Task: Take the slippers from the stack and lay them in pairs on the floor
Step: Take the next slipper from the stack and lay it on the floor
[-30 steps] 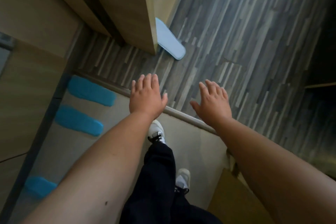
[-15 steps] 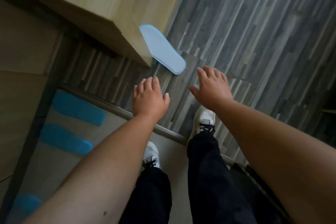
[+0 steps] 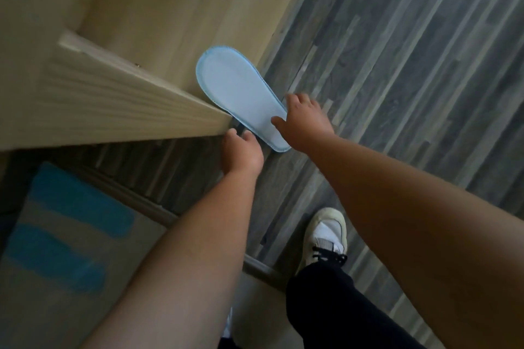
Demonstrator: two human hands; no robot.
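A pale blue slipper (image 3: pixel 241 93) lies sole-up on the grey plank floor, leaning against the base of a light wooden cabinet. My right hand (image 3: pixel 304 123) reaches over its near end with fingers spread, touching or nearly touching it. My left hand (image 3: pixel 241 153) hovers just below the slipper's near end, by the cabinet corner, fingers apart and holding nothing. Two darker blue slippers (image 3: pixel 82 207) (image 3: pixel 54 261) lie side by side on the beige floor at lower left.
The wooden cabinet (image 3: pixel 107 99) fills the upper left, its corner jutting toward my hands. A metal threshold strip (image 3: pixel 158 214) divides beige floor from grey planks (image 3: pixel 397 65). My white sneaker (image 3: pixel 326 235) and black trouser leg stand on the planks at the bottom.
I have stepped forward and both hands have moved up to the pale blue slipper. The right hand has come onto its near end; the left sits just beneath it.
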